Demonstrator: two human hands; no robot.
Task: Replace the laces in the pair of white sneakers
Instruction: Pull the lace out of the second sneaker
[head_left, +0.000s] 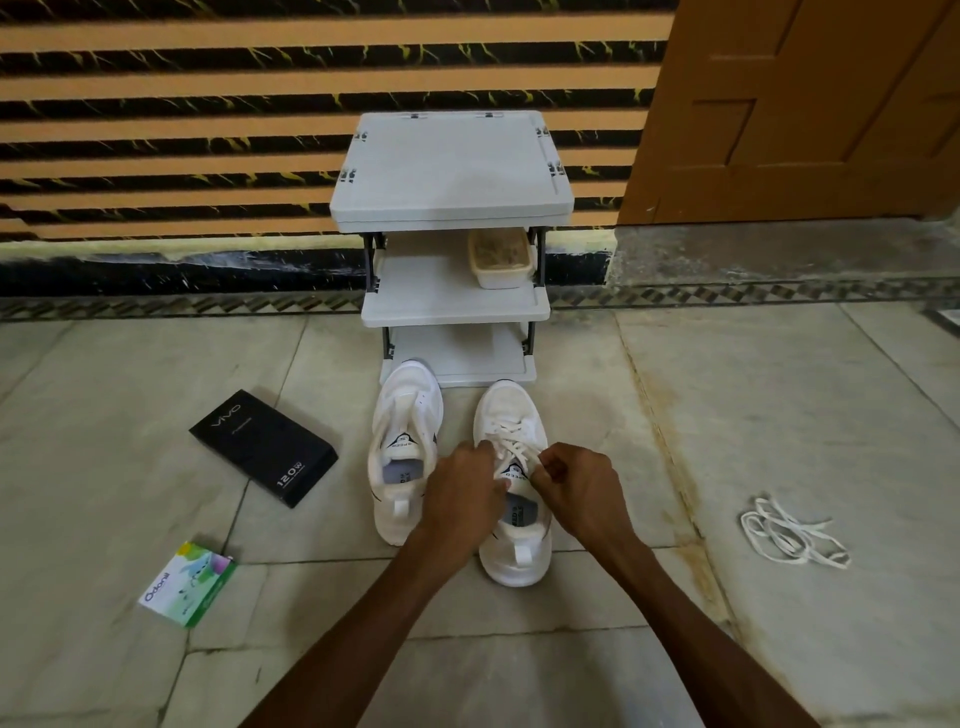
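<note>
Two white sneakers stand side by side on the floor, toes pointing away from me. The left sneaker (402, 441) has no lace in its eyelets. The right sneaker (511, 415) carries a white lace (511, 439) criss-crossed over its tongue. My left hand (465, 499) pinches the lace at the left side of the upper eyelets. My right hand (576, 486) pinches the lace's other end at the right side. Both hands hover over the right shoe's opening and hide part of it.
A loose white lace (792, 535) lies in a heap on the floor at the right. A black phone box (262, 447) and a green-white small box (188, 582) lie at the left. A grey three-tier rack (452, 306) stands just behind the shoes with a tub (500, 260) on its middle shelf.
</note>
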